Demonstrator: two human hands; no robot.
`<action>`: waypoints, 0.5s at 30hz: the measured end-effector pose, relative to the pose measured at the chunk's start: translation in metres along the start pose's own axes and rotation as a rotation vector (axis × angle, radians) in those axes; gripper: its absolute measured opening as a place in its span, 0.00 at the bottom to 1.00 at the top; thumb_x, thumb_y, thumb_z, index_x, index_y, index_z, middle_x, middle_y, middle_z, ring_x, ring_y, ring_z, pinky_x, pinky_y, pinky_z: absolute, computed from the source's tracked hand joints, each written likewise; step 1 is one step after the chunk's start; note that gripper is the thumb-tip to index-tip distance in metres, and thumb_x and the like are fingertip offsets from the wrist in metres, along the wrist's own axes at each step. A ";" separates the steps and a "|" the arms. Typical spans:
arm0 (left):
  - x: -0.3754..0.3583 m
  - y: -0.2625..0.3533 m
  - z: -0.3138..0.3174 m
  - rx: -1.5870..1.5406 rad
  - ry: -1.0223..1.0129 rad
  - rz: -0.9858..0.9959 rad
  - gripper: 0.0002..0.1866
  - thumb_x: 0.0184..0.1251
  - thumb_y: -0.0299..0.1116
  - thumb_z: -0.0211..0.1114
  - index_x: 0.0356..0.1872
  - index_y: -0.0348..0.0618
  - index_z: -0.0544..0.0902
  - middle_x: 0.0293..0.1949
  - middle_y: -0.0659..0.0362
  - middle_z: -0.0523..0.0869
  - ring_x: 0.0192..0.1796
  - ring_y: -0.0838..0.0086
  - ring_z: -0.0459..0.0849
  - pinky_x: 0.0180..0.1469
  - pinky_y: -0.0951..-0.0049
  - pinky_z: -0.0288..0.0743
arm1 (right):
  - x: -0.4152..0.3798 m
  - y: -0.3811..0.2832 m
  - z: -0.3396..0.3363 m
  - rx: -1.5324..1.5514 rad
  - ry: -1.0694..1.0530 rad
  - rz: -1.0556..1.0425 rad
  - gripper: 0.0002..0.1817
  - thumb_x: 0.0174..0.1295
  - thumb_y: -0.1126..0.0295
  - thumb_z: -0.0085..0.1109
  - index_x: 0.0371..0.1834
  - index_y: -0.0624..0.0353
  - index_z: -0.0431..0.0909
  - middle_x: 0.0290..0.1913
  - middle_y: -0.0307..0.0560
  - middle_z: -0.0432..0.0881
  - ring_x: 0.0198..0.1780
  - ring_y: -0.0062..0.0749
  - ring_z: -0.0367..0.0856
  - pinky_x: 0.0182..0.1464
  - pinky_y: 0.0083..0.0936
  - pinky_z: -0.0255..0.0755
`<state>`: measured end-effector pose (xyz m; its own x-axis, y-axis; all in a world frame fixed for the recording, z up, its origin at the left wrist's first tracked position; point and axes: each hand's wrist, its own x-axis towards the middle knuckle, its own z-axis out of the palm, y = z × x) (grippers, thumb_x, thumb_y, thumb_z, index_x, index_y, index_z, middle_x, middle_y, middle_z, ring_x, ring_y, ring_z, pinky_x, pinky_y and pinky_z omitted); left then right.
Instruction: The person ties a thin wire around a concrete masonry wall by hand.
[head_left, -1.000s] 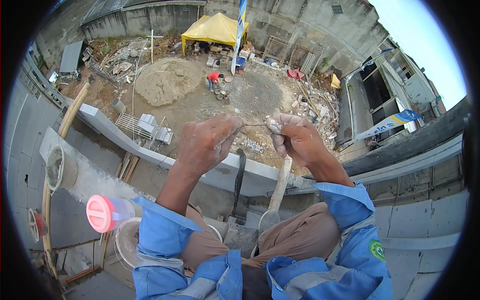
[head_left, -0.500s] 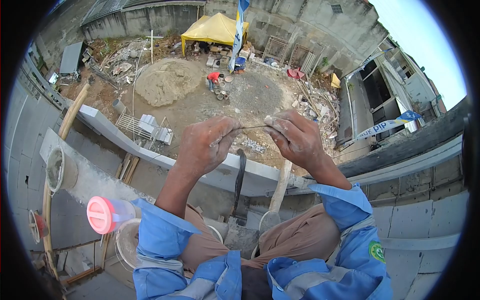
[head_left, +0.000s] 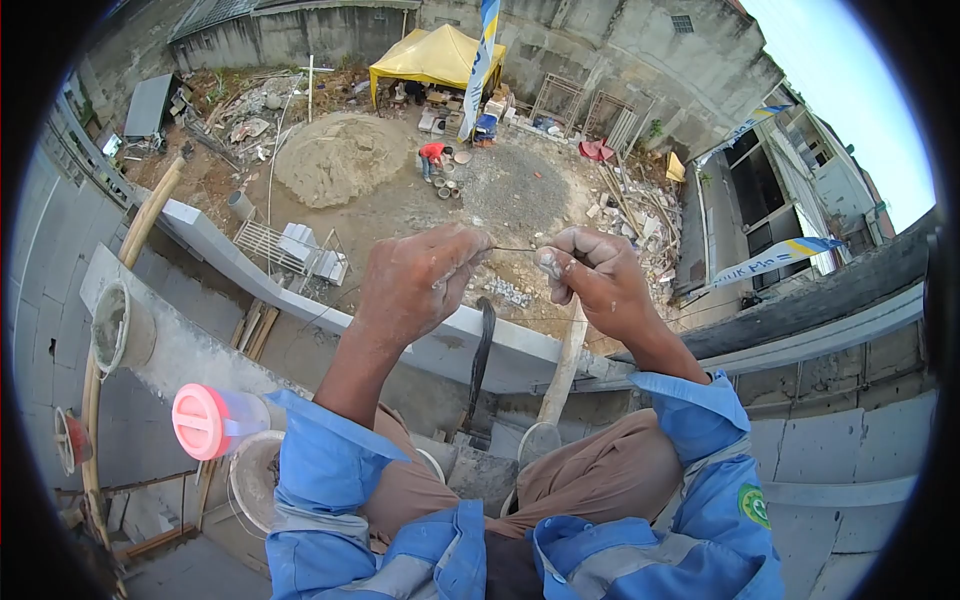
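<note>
A thin dark string or wire (head_left: 515,249) spans the short gap between my two raised hands. My left hand (head_left: 422,275) pinches its left end between thumb and fingers. My right hand (head_left: 598,275), dusted with pale powder, grips the other end with curled fingers. Both hands are above the top of a light grey block wall (head_left: 420,350). Below them a black hose-like strip (head_left: 482,350) hangs over the wall, beside a wooden pole (head_left: 563,375).
At the left, a pink-lidded jug (head_left: 205,422) stands near a bucket (head_left: 258,480); another bucket (head_left: 122,325) sits on a plank (head_left: 190,350). Far below are a sand pile (head_left: 335,165), a yellow canopy (head_left: 430,58) and a person in red (head_left: 433,155).
My right hand has turned, its fingers curling in more, and moved slightly away from my left hand. The view has shifted a little.
</note>
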<state>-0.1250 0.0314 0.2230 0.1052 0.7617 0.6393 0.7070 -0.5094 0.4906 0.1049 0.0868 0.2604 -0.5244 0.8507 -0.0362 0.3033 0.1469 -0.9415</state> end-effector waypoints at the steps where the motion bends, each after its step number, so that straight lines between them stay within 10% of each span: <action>1: -0.001 0.000 0.002 0.000 0.000 0.000 0.07 0.60 0.26 0.69 0.39 0.43 0.86 0.36 0.55 0.89 0.36 0.58 0.88 0.37 0.64 0.80 | -0.001 -0.002 0.001 0.000 0.000 0.000 0.08 0.66 0.69 0.62 0.39 0.63 0.83 0.32 0.49 0.81 0.31 0.38 0.79 0.33 0.30 0.71; 6: -0.005 0.004 0.012 0.023 -0.095 -0.042 0.06 0.62 0.28 0.69 0.40 0.43 0.86 0.36 0.55 0.89 0.36 0.58 0.88 0.36 0.63 0.80 | 0.004 -0.001 0.014 -0.713 0.273 -0.670 0.08 0.59 0.72 0.63 0.40 0.61 0.81 0.31 0.48 0.78 0.34 0.44 0.80 0.36 0.34 0.75; 15: -0.005 -0.006 0.027 -0.182 0.008 -0.086 0.10 0.63 0.27 0.70 0.44 0.40 0.83 0.33 0.50 0.87 0.34 0.59 0.87 0.37 0.66 0.79 | 0.000 -0.006 0.002 -0.985 0.155 -0.627 0.06 0.55 0.76 0.63 0.36 0.59 0.79 0.29 0.49 0.77 0.29 0.47 0.79 0.29 0.38 0.73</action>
<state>-0.1106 0.0420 0.2007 0.0439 0.8028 0.5946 0.5751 -0.5070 0.6420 0.1016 0.0854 0.2655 -0.7184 0.5337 0.4462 0.5465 0.8298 -0.1129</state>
